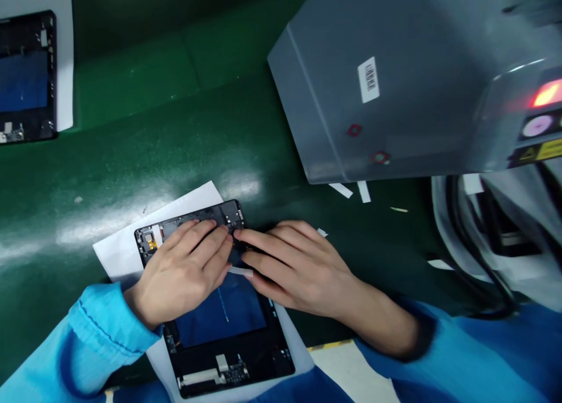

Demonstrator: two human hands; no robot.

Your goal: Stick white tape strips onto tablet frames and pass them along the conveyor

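An opened tablet (228, 350), with a black frame, bare circuit parts and a blue inner panel, lies tilted on a white sheet (118, 254). Across its upper part rests my left hand (187, 268), fingers stretched over the frame, the tips near its right edge. My right hand (302, 268) reaches in from the right. Its index fingertip almost meets the left fingertips at the tablet's edge. Between the two thumbs runs a thin white strip (240, 271); the right thumb and a finger pinch its right end. What lies under the left fingers is hidden.
A large grey machine (377, 99) with a red light stands at upper right. White paper scraps (363, 191) lie beside its base. A second opened tablet (26, 81) sits on a white sheet at upper left. Clear bags (461, 227) with dark contents are at right.
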